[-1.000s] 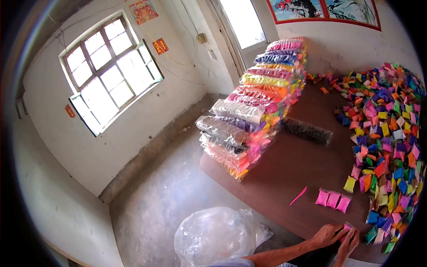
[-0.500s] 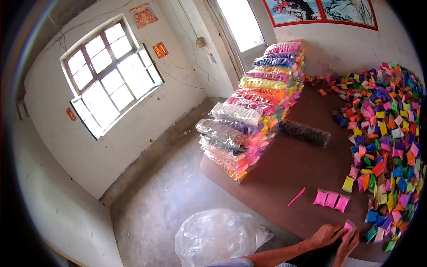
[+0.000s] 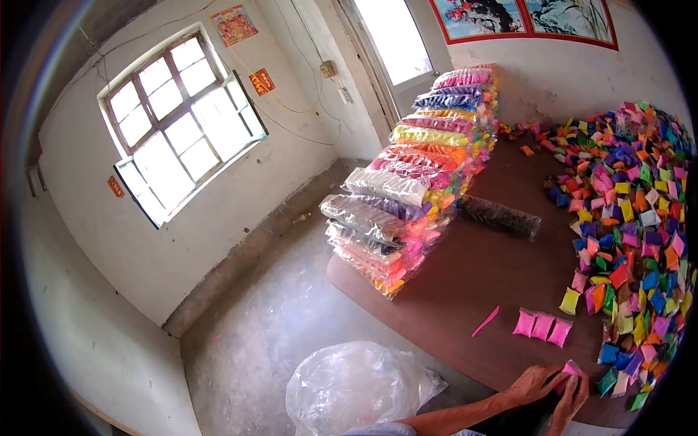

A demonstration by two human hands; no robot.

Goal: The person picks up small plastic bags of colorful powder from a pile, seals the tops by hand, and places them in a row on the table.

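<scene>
On my feed, the left hand (image 3: 535,384) and right hand (image 3: 571,398) pinch a pink packet (image 3: 572,368) between them near the table's (image 3: 429,309) edge, probably to steady it; three more (image 3: 542,327) lie just beyond, within reach.

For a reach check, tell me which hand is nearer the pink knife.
Left. In the picture, the left hand is below and rightward of the pink knife; the right hand is lower and farther rightward.
</scene>
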